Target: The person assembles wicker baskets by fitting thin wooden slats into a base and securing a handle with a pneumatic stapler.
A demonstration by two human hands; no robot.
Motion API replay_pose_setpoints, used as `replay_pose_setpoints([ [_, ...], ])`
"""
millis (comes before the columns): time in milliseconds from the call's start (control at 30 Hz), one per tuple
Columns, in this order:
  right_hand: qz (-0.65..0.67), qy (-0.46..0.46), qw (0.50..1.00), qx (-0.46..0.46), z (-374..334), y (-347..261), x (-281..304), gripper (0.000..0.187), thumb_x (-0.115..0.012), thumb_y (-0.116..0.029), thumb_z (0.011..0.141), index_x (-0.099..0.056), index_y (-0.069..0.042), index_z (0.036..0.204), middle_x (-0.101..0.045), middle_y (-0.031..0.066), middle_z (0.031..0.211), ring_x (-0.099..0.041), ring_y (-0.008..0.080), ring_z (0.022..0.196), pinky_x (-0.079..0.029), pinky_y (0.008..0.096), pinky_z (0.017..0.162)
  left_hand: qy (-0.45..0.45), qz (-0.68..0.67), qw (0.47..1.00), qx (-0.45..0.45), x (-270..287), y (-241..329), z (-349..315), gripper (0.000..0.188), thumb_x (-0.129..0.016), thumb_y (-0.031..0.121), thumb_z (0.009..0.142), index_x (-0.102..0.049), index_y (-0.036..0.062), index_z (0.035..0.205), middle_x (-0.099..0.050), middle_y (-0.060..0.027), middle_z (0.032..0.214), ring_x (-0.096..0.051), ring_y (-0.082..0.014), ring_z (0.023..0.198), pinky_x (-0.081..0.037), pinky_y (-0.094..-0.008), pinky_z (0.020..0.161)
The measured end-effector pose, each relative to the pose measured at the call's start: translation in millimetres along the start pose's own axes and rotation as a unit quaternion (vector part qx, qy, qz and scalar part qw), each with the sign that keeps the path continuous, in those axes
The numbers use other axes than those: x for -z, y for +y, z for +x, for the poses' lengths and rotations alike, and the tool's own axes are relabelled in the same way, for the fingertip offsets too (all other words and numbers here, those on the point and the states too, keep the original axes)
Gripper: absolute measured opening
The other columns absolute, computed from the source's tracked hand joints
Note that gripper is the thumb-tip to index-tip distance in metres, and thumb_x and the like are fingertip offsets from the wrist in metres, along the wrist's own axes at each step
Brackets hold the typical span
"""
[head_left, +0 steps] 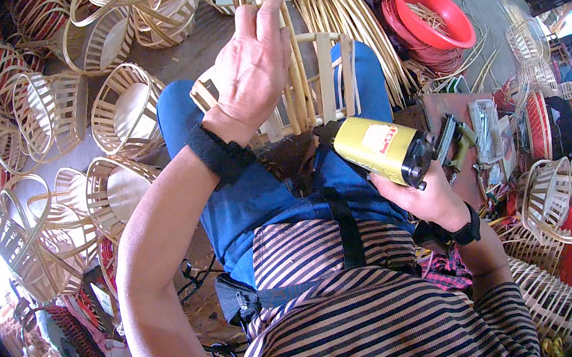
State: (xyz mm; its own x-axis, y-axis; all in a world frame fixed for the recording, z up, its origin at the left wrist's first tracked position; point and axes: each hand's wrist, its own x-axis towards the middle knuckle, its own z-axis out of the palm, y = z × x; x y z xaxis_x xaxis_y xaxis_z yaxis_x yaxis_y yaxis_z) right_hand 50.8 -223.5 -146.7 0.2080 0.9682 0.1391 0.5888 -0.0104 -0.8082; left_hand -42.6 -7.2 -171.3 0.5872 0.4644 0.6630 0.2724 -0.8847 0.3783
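Note:
My left hand (pixel 250 70) is closed around several long cane strips (pixel 301 92), which stand up against a slatted basket frame (pixel 326 75) over my knees. The hand covers part of the frame. In my right hand (pixel 420 195) is a yellow, drill-shaped power tool (pixel 366 142) with black ends. Its black nose points left, close to the near rim of the frame; whether it touches the rim I cannot tell. My fingers wrap under the tool's body, mostly hidden by it.
Several pale woven baskets (pixel 127 112) crowd the floor at left. A bundle of long cane strips (pixel 346 23) lies ahead, beside a red basin (pixel 437 9). At right, a low table (pixel 457 99) holds a stapler-like tool (pixel 446 137) and a wire tray (pixel 485 129).

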Motion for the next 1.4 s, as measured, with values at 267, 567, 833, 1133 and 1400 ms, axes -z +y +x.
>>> replay_pose_setpoints([
  [267,0.004,-0.007,1.0,0.023,2,0,-5,0.02,-0.061,-0.004,0.062,-0.056,0.001,0.081,-0.059,0.0125,0.074,-0.058,0.0254,0.066,-0.046,0.0306,0.06,0.003,0.03,0.999,-0.017,-4,4,2,0.039,-0.047,0.016,0.077,-0.035,0.0052,0.113,-0.042,-0.0146,0.086,-0.052,-0.0293,0.062,-0.045,-0.0366,0.05],
  [567,0.011,-0.065,0.996,-0.052,4,-6,-6,0.025,-0.06,-0.004,0.068,-0.055,0.001,0.092,-0.059,0.0108,0.089,-0.058,0.0206,0.082,-0.044,0.0288,0.072,-0.007,0.037,0.999,-0.026,-5,7,2,0.042,-0.048,0.016,0.076,-0.034,0.0039,0.114,-0.042,-0.0146,0.085,-0.052,-0.0287,0.061,-0.044,-0.0365,0.049],
  [833,0.022,0.029,0.999,0.017,10,-6,10,0.027,-0.062,-0.005,0.066,-0.055,-0.001,0.091,-0.059,0.0093,0.089,-0.057,0.0201,0.081,-0.043,0.0305,0.074,-0.199,-0.264,0.905,0.27,8,-20,41,0.041,-0.04,0.035,0.084,-0.045,0.001,0.107,-0.056,-0.0061,0.075,-0.053,-0.0142,0.063,-0.043,-0.0257,0.059],
  [1133,0.194,0.028,0.97,-0.143,38,0,26,0.031,-0.053,-0.004,0.073,-0.048,-0.001,0.104,-0.059,0.0032,0.084,-0.05,0.0049,0.054,-0.041,0.0182,0.048,-0.275,-0.427,0.796,0.33,13,-2,29,0.039,-0.035,0.036,0.086,-0.057,0.0039,0.082,-0.047,0.0035,0.059,-0.038,-0.0039,0.05,-0.032,-0.0182,0.049],
  [1400,0.207,0.045,0.972,-0.101,36,7,17,0.03,-0.056,-0.004,0.072,-0.048,0.0,0.101,-0.058,0.0038,0.082,-0.049,0.0047,0.054,-0.04,0.0184,0.047,-0.26,-0.422,0.799,0.341,15,1,23,0.036,-0.038,0.036,0.086,-0.056,0.0057,0.077,-0.048,0.0037,0.062,-0.04,-0.0029,0.052,-0.034,-0.0173,0.05],
])
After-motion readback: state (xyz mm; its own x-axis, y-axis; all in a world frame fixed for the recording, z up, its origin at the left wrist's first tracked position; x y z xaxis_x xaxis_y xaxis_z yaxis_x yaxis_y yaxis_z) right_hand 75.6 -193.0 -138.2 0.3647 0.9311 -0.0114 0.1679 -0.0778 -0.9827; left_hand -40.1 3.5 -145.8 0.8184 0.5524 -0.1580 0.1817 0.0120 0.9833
